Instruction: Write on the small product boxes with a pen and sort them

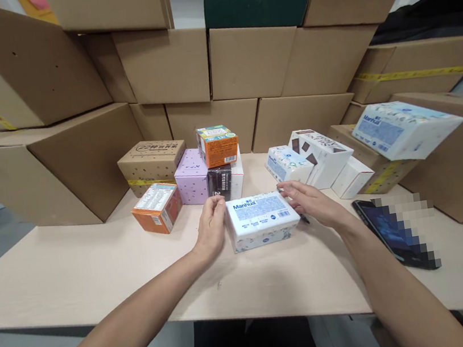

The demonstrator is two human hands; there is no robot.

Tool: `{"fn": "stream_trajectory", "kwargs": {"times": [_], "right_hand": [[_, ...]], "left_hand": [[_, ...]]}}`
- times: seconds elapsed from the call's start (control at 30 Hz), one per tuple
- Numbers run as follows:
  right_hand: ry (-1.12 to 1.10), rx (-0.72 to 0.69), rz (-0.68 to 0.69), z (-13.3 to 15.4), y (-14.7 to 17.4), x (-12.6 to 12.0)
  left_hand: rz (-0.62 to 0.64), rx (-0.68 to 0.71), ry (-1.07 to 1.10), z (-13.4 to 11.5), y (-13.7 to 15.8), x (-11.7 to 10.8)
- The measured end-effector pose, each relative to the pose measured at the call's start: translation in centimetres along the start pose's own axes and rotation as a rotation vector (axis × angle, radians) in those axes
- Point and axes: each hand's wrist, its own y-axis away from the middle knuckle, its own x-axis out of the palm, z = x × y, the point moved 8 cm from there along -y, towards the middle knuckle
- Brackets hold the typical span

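A white and blue pack of tissues (258, 215), marked "Manhua", is in front of me in the middle of the table. My left hand (212, 228) grips its left side, thumb at the upper corner. Against the right end of the pack is my right hand (311, 202), its fingers bent over the far right corner. A small dark thing (304, 219) peeks out beneath the right hand; its kind is unclear. Just behind the pack are a lilac box (192, 179), a dark brown box (219, 182) and an orange box (220, 151) on top.
Another orange box (157, 208) sits left, before a brown carton (150, 165). On the right are tissue packs (288, 164) (406, 126), white boxes (326, 154) (351, 176) and a phone (395, 234). Large stacked cartons (254, 64) wall off the table (98, 267).
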Motion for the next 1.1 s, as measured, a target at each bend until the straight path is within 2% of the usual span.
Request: {"fn": "stream_trajectory", "kwargs": {"times": [0.2, 0.3, 0.37, 0.47, 0.6, 0.8, 1.1], "right_hand": [[0.200, -0.034, 0.170, -0.9, -0.2, 1.0], [0.184, 0.023, 0.223, -1.3, 0.0, 1.5], [0.165, 0.003, 0.231, -0.9, 0.3, 1.7], [0.131, -0.069, 0.199, 0.2, 0.6, 1.5], [0.103, -0.098, 0.109, 1.1, 0.7, 0.9], [0.020, -0.144, 0.049, 1.1, 0.3, 0.6], [-0.056, -0.135, -0.009, 1.0, 0.0, 0.4]], "left_hand": [[0.095, 0.006, -0.139, -0.5, 0.0, 0.2], [0.157, 0.031, -0.153, -0.9, 0.3, 0.6], [0.191, 0.049, -0.165, -1.0, 0.5, 0.9], [0.175, 0.097, -0.151, -1.4, 0.6, 0.9], [0.103, 0.220, -0.127, -2.7, 0.7, 0.2], [0.044, 0.401, -0.146, -4.3, 1.1, -0.2], [0.079, 0.471, -0.145, -5.2, 1.9, 0.1]]}}
